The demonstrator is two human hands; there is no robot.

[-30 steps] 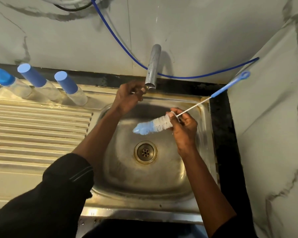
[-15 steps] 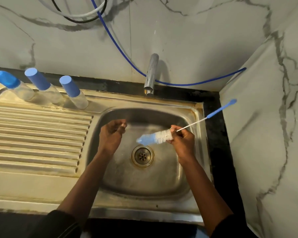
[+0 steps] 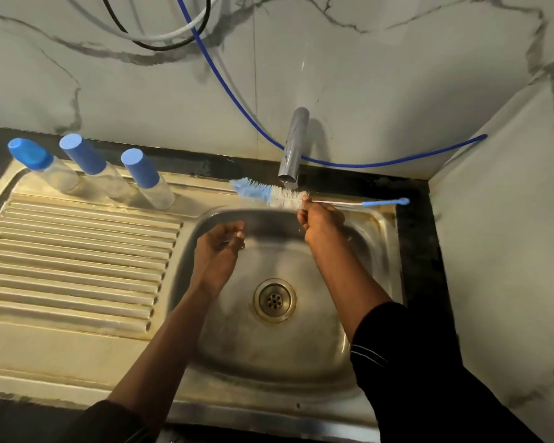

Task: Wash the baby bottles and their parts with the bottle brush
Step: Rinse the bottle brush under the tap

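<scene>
Right hand [image 3: 319,223] pinches the bottle brush [image 3: 269,195] level above it, beneath the tap [image 3: 293,148]

White marble-look walls [image 3: 365,75] with grey veins meet in a corner at right; light is dim and warm. Steel sink [image 3: 263,398], ribbed drainboard [image 3: 77,266] at left, black counter [image 3: 419,251] around it. Tap [image 3: 296,139] at the back wall, blue hose [image 3: 365,165] and cables [image 3: 160,43] above.

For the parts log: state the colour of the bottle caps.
Blue bottle caps, clearest in the head view.
</scene>
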